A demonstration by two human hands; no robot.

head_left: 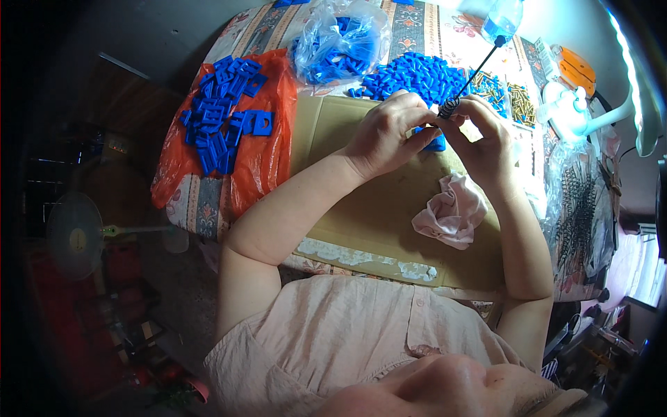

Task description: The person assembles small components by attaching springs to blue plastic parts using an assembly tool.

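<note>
A thin black rod with a coiled spring at its lower end stands slanted between my hands, its dark tip up and to the right. My left hand is closed in a pinch at the base of the coil. From the other side my right hand pinches the same end, thumb and finger pressed together. What lies right between the fingertips is hidden. Just below them a blue plastic piece rests on the cardboard sheet, partly covered by my left hand.
Blue square-holed parts lie on a red plastic bag at left. Behind are a clear bag of blue parts, loose blue pieces and brass-coloured pins. A pink cloth lies nearby; black spring rods are at right.
</note>
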